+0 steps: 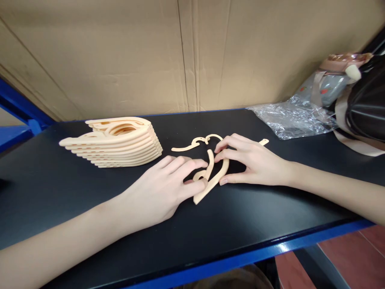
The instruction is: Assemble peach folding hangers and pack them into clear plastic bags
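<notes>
A cream plastic folding hanger [210, 176] lies partly unfolded on the black shelf top [255, 208]. My left hand [162, 188] rests on its near arm, fingers pinched around the curved piece. My right hand [252, 160] presses on the hanger's other arm from the right, with fingertips closed on it. The hanger's hook part [195, 143] lies flat just behind my fingers. A stack of several folded hangers of the same cream colour [116, 140] sits to the left, apart from both hands.
A crumpled clear plastic bag [293, 116] lies at the back right, beside a black bag with a beige strap [365, 108]. Brown cardboard [180, 52] forms the back wall. The shelf has a blue metal front edge [270, 251].
</notes>
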Motion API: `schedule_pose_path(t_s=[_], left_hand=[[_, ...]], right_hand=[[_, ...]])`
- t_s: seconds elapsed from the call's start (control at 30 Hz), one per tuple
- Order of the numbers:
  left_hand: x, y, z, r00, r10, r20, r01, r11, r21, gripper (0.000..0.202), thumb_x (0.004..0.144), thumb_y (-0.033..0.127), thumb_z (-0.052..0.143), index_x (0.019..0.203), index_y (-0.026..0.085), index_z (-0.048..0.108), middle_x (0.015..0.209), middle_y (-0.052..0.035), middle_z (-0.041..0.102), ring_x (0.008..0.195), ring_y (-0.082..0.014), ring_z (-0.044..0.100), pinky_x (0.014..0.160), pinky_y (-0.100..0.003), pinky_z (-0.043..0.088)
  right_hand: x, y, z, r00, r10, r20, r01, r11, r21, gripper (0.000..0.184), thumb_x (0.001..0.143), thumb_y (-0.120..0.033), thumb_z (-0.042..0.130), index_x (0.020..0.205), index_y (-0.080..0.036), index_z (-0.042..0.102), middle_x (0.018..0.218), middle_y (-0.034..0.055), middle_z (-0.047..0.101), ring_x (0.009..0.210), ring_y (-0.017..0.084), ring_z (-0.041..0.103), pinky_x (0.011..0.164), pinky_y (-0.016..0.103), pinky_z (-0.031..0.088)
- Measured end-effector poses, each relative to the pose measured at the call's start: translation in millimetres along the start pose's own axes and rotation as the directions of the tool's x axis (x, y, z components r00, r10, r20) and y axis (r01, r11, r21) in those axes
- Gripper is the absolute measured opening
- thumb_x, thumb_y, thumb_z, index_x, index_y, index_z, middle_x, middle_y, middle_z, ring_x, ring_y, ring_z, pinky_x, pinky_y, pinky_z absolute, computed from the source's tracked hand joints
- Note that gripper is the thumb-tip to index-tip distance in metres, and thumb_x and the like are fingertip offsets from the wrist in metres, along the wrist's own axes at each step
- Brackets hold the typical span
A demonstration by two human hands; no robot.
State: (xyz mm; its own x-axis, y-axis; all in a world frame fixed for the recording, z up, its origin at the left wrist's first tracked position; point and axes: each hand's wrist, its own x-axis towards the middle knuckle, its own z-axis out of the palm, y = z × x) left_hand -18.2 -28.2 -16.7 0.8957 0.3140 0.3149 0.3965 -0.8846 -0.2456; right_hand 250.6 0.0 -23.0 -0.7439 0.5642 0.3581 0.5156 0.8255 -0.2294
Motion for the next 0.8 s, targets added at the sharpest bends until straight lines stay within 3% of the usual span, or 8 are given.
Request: schedule_pose_path(t_s=[0.13,0.23,0.3,0.37,0.53,0.67,0.8], left_hand=[[0,-1,1.0,1.0,-0.019,0.019,0.021,0.985,-0.171,0.033,0.09,-0.001,0.036,0.104,0.019,0.058,0.113,-0.0061,0.062,0.086,-0.0189,0.056,0.074,-0.032,0.043],[1,1,-0.8,0.997,-0.072,0.02,0.075,0.953,-0.292,0.013,0.098,0.018,0.042,0.098,0.017,0.055,0.108,-0.0064,0.062,0.086,-0.0181,0.056,0.076,-0.031,0.044],[2,3,-1.8,0.995,-0.097,0.009,0.095,0.942,-0.323,0.016,0.097,0.032,0.051,0.09,0.017,0.052,0.102,-0.0056,0.062,0.082,-0.0178,0.056,0.072,-0.03,0.043],[2,4,-2.0,0.995,-0.1,-0.008,0.093,0.943,-0.321,0.021,0.094,0.036,0.057,0.085,0.018,0.049,0.097,-0.0043,0.061,0.078,-0.0171,0.054,0.068,-0.03,0.041],[3,6,-2.6,0.993,-0.119,0.017,0.117,0.915,-0.386,0.007,0.086,0.014,0.054,0.088,0.018,0.049,0.101,-0.0045,0.06,0.082,-0.0165,0.054,0.072,-0.029,0.043],[1,3,-3.2,0.992,-0.114,0.046,0.123,0.903,-0.412,0.026,0.08,0.001,0.044,0.098,0.018,0.05,0.115,-0.005,0.059,0.088,-0.0146,0.055,0.079,-0.027,0.045],[-1,0,-0.8,0.991,-0.127,0.047,0.136,0.912,-0.387,0.03,0.081,-0.003,0.04,0.1,0.018,0.05,0.122,-0.0064,0.057,0.105,-0.0167,0.055,0.087,-0.028,0.045]], right_hand=[[-1,4,1,0.994,0.109,0.013,-0.109,0.994,0.008,0.06,0.082,-0.063,0.061,0.123,-0.019,0.059,0.121,0.0106,0.057,0.112,0.026,0.053,0.091,0.041,0.05],[-1,5,0,0.988,0.153,0.02,-0.153,0.988,0.002,0.065,0.082,-0.066,0.059,0.128,-0.019,0.056,0.123,0.0107,0.057,0.113,0.027,0.054,0.09,0.042,0.052],[-1,5,-1,0.986,0.165,0.027,-0.165,0.986,-0.004,0.065,0.083,-0.066,0.058,0.129,-0.02,0.055,0.123,0.0101,0.058,0.113,0.027,0.055,0.089,0.042,0.052],[-1,4,-2,0.986,0.163,0.031,-0.162,0.987,-0.018,0.063,0.083,-0.065,0.057,0.128,-0.021,0.055,0.123,0.0093,0.059,0.112,0.027,0.056,0.088,0.041,0.053],[-2,3,-3,0.99,0.139,0.005,-0.138,0.989,-0.045,0.054,0.087,-0.059,0.058,0.123,-0.019,0.056,0.117,0.009,0.061,0.107,0.025,0.059,0.087,0.038,0.052],[-3,1,-5,0.989,0.15,0.006,-0.149,0.988,-0.036,0.04,0.091,-0.046,0.058,0.122,-0.02,0.055,0.108,0.0063,0.064,0.093,0.02,0.063,0.076,0.031,0.051],[-4,-5,-8,0.988,0.152,0.032,-0.151,0.988,-0.033,0.029,0.092,-0.032,0.056,0.119,-0.022,0.056,0.094,0.0019,0.065,0.075,0.014,0.06,0.064,0.025,0.046]])
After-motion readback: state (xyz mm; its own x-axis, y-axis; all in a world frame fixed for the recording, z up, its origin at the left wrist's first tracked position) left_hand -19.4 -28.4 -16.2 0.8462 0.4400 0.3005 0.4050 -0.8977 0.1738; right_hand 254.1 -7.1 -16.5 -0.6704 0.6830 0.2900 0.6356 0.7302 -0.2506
